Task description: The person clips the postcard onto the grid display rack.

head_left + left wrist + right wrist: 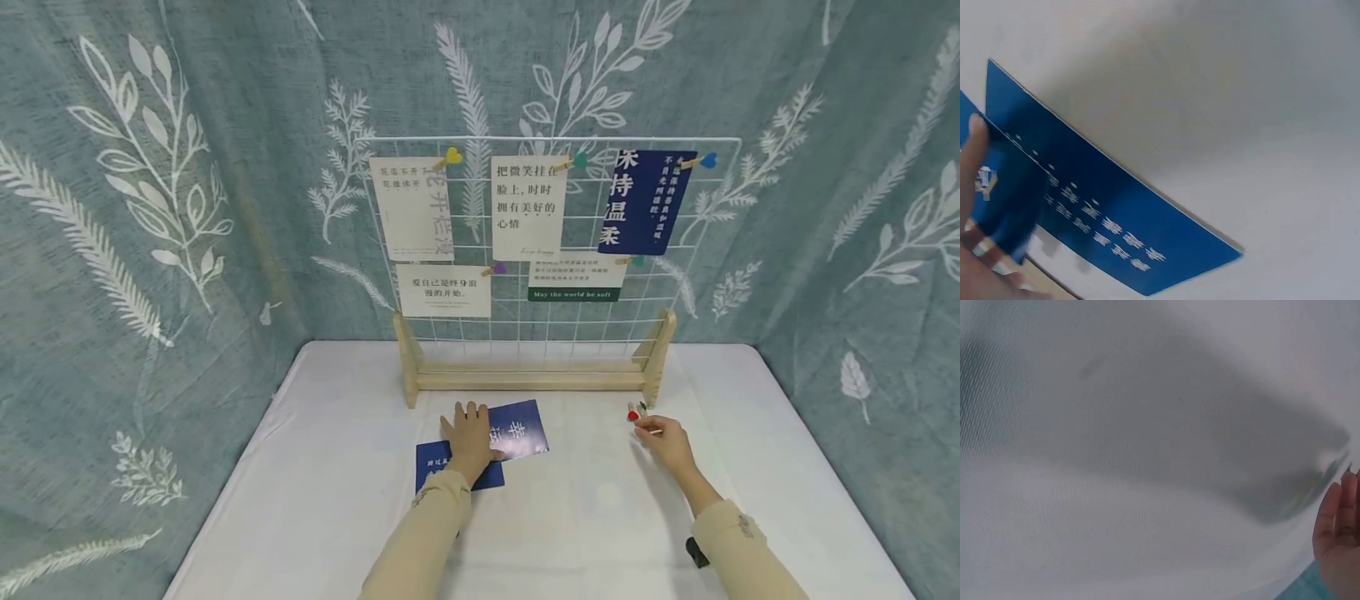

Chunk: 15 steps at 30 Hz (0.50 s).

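Note:
My left hand (470, 437) rests palm down over two blue cards, fingers spread and pointing away from me. One card (528, 429) with large white writing sticks out to the right of the hand. Partly under it is the other card (1110, 244), printed with small white writing. In the left wrist view the thumb (977, 134) touches the upper card's edge. At the right, my right hand (667, 446) brings thumb and forefinger together at a small clip with a green top (642, 408). Beside it lies a clip with a red heart (632, 415).
A white wire grid (517, 333) on a wooden stand (525, 382) stands at the table's back. Several cards hang from it, including a dark blue one (645, 204), held by clips with coloured hearts. Patterned curtains (247, 208) enclose the white table (585, 533).

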Tool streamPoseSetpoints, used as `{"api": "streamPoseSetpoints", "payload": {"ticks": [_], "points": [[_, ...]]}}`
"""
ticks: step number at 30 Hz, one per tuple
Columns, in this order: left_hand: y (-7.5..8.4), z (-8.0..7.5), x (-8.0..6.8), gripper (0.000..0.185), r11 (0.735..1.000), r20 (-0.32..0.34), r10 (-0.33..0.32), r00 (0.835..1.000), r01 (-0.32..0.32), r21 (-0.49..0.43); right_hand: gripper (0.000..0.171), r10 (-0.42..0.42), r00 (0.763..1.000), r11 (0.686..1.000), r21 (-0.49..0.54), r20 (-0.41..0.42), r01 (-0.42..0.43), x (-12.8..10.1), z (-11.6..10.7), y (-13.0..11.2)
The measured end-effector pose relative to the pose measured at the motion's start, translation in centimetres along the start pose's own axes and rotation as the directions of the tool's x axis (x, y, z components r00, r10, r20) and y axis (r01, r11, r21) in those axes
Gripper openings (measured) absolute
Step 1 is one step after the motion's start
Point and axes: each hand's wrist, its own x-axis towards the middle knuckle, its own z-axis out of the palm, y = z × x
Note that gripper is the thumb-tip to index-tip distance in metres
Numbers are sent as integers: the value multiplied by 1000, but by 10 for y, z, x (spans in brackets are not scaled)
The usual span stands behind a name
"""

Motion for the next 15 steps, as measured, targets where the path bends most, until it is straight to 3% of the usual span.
{"api": "streamPoseSetpoints", "payload": {"ticks": [7, 12, 15], "points": [[-6, 1, 1, 88, 989, -30, 69, 997, -72, -132, 14, -15, 1000, 1000, -9, -13, 14, 3, -5, -1], [-6, -3, 3, 67, 976, -57, 87, 995, -97, -196, 14, -20, 1000, 999, -35, -18, 19, 4, -9, -4], [-5, -12, 4, 52, 962, -38, 87, 995, -94, -255, 15, -11, 1000, 999, -51, -26, 10, 4, -11, -6]]}}
